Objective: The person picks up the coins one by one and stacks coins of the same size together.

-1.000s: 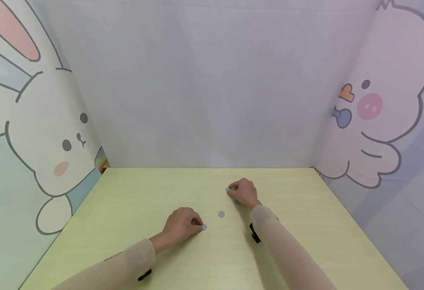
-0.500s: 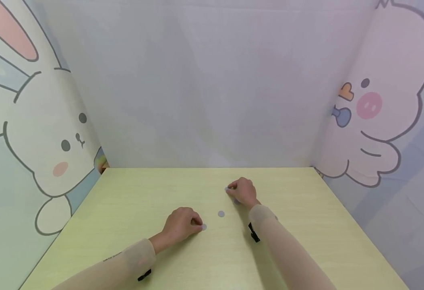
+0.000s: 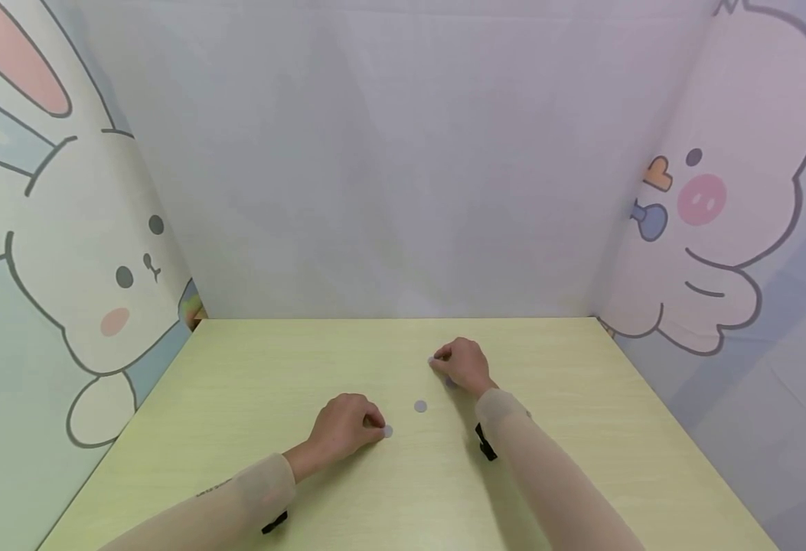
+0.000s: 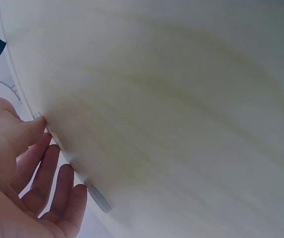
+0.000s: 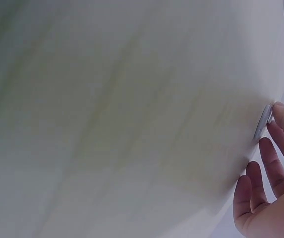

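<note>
Several small flat grey discs lie in a slanting row on the pale wooden table (image 3: 292, 360). At the near end, my left hand (image 3: 344, 425) pinches one disc (image 3: 388, 431) at its left edge between thumb and fingers. My right hand (image 3: 465, 364), farther away, pinches the far disc (image 3: 432, 360) the same way. Between the hands sits a loose disc (image 3: 420, 406). Another disc (image 3: 450, 383) shows partly beneath the right hand, and in the right wrist view this disc (image 5: 262, 122) lies by the thumb. The left wrist view shows a disc (image 4: 99, 198) beside the little finger.
A plain pale cloth backdrop (image 3: 403, 161) hangs behind the table's far edge. Side cloths carry a printed rabbit (image 3: 99, 268) on the left and a printed chick (image 3: 733, 191) on the right. A black strap end (image 3: 485, 442) hangs below the right sleeve.
</note>
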The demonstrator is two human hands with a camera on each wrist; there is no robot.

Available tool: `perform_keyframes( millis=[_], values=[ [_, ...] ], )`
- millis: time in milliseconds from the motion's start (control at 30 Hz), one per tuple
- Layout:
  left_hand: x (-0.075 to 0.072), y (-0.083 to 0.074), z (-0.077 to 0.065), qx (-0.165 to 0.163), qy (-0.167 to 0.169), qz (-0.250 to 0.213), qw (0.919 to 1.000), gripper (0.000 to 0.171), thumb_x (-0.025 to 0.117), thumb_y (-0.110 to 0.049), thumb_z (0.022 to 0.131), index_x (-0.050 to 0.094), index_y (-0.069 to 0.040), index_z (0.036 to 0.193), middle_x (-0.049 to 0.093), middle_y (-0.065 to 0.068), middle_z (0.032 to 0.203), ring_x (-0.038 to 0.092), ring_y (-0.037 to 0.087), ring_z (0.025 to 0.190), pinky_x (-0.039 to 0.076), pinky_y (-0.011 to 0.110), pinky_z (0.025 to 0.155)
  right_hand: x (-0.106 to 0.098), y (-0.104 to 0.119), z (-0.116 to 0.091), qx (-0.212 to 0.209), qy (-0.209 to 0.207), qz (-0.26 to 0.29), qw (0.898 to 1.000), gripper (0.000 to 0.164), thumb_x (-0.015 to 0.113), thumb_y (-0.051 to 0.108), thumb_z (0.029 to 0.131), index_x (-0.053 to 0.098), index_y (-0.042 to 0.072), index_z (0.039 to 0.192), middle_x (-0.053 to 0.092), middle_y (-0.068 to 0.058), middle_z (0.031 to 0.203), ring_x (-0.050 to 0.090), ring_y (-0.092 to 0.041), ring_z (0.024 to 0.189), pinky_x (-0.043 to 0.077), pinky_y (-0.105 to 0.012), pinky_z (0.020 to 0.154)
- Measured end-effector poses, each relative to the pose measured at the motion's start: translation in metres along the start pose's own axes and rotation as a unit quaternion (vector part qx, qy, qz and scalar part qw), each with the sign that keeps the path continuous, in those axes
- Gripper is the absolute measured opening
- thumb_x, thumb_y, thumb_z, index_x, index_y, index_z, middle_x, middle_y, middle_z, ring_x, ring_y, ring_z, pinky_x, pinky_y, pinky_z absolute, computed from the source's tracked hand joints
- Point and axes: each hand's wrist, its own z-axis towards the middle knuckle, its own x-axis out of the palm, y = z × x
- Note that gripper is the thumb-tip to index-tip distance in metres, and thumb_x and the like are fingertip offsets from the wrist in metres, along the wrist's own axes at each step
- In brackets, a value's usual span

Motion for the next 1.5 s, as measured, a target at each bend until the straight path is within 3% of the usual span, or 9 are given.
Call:
perform_keyframes(
  millis=[300, 667, 867, 1233, 1500],
  values=[
    [0.0, 0.001, 0.0, 0.002, 0.003, 0.0, 1.0, 0.008, 0.091, -0.023, 0.086, 0.084, -0.02, 0.086, 0.071, -0.011, 0.083, 0.058, 0.004, 0.076, 0.049, 0.027, 0.068, -0.002, -0.001, -0.002, 0.002, 0.022, 0.007, 1.0, 0.019, 0.084, 0.033, 0.093, 0.086, 0.018, 0.104, 0.08, 0.002, 0.105, 0.072, -0.019, 0.098, 0.058, -0.041, 0.089],
    [0.0, 0.002, 0.001, 0.003, 0.002, -0.001, 1.0, 0.008, 0.091, -0.024, 0.086, 0.084, -0.02, 0.086, 0.071, -0.011, 0.083, 0.058, 0.004, 0.076, 0.049, 0.027, 0.068, -0.009, 0.003, -0.011, -0.033, 0.031, 0.017, 0.999, 0.014, 0.084, 0.03, 0.094, 0.086, 0.019, 0.103, 0.079, 0.003, 0.106, 0.065, -0.014, 0.088, 0.054, -0.035, 0.078],
    [0.001, 0.002, 0.001, 0.006, 0.002, 0.0, 1.0, 0.008, 0.09, -0.024, 0.087, 0.084, -0.02, 0.086, 0.071, -0.011, 0.083, 0.058, 0.003, 0.076, 0.049, 0.027, 0.067, -0.012, 0.007, -0.018, -0.051, 0.034, 0.012, 0.998, 0.014, 0.084, 0.033, 0.094, 0.086, 0.022, 0.102, 0.077, 0.007, 0.101, 0.064, -0.015, 0.095, 0.054, -0.039, 0.084],
    [0.001, 0.002, 0.001, 0.002, 0.006, 0.001, 1.0, 0.009, 0.09, -0.027, 0.087, 0.084, -0.02, 0.085, 0.068, -0.014, 0.08, 0.057, 0.003, 0.074, 0.049, 0.027, 0.067, -0.02, 0.023, -0.042, -0.134, 0.032, 0.021, 0.99, 0.01, 0.085, 0.032, 0.092, 0.086, 0.024, 0.097, 0.078, 0.013, 0.095, 0.069, -0.017, 0.096, 0.056, -0.04, 0.087],
    [0.001, 0.002, 0.002, 0.006, 0.007, 0.001, 1.0, 0.009, 0.09, -0.026, 0.087, 0.084, -0.02, 0.086, 0.069, -0.014, 0.081, 0.058, 0.003, 0.075, 0.049, 0.027, 0.067, -0.023, 0.034, -0.063, -0.204, 0.039, 0.023, 0.978, 0.01, 0.085, 0.031, 0.093, 0.086, 0.022, 0.097, 0.078, 0.013, 0.094, 0.071, -0.016, 0.094, 0.057, -0.038, 0.085]
  ],
)
